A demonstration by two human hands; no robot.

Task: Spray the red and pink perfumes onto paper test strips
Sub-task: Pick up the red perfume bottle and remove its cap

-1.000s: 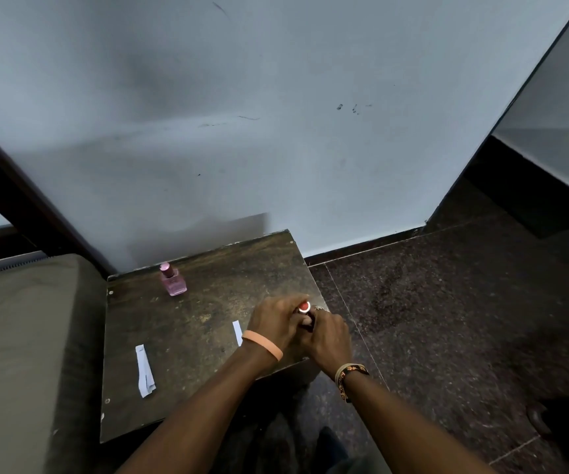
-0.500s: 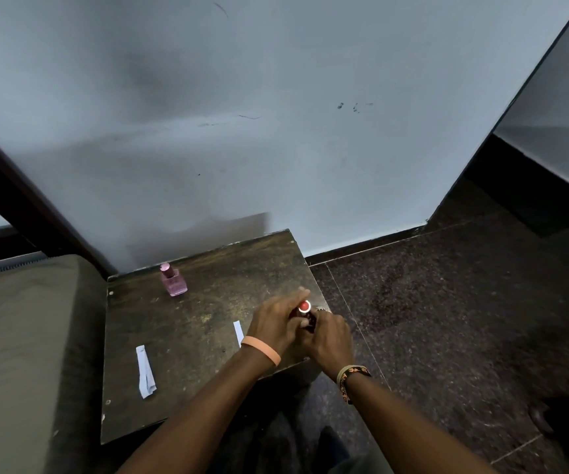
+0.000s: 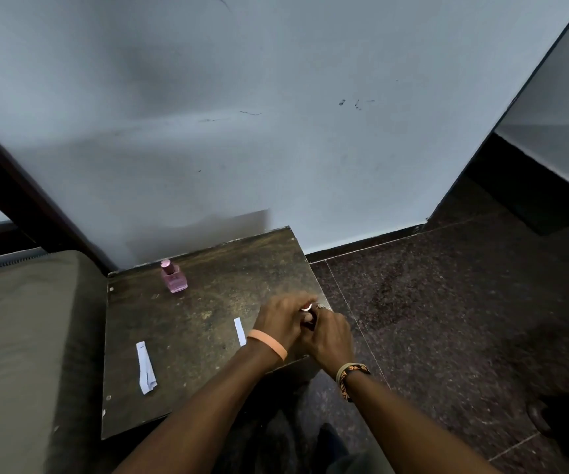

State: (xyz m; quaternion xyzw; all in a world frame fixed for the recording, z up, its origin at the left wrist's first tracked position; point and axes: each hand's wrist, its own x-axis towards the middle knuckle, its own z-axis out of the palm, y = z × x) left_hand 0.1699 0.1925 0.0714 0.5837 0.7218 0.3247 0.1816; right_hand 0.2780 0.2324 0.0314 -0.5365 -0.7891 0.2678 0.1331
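Your left hand (image 3: 282, 320) and right hand (image 3: 331, 334) both curl tight round a little bottle (image 3: 309, 318). It is mostly hidden, and is likely the red one. The nearest paper strip (image 3: 239, 331) lies just left of your left fingers, pointing away from you.

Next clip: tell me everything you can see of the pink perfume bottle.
The pink perfume bottle has a squarish clear body that looks like glass, pink liquid inside and a darker pink round cap on. It stands upright near the far left corner of the worn dark table, touching nothing else.
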